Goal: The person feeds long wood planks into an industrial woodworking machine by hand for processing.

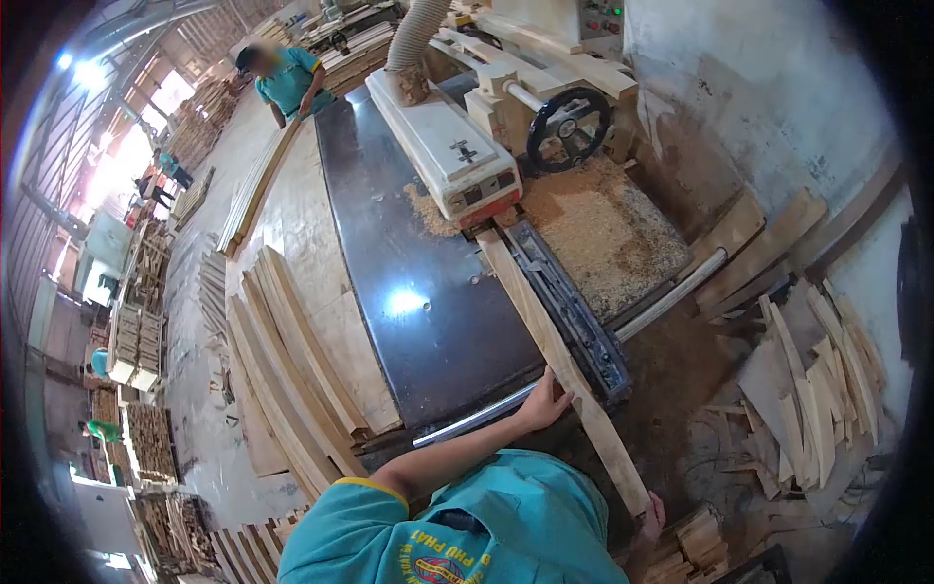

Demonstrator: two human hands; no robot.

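Note:
A long wooden board (pixel 556 352) runs from under the white machine head (pixel 448 146) back toward my body, along the metal guide rail (pixel 574 316). My left hand (pixel 545 402) rests against the left edge of the board near the table's front edge, its thumb and fingers apart. At the board's near end my right hand (pixel 654 516) grips it, with part of the hand hidden by the wood. The dark machine table (pixel 418 341) lies under the board's far part.
Curved boards (pixel 282 370) lie left of the table. A co-worker (pixel 287 83) handles long boards (pixel 258 185) at the far end. A black handwheel (pixel 569 129) and sawdust (pixel 603 234) are right of the machine head; offcuts (pixel 812 389) lie lower right.

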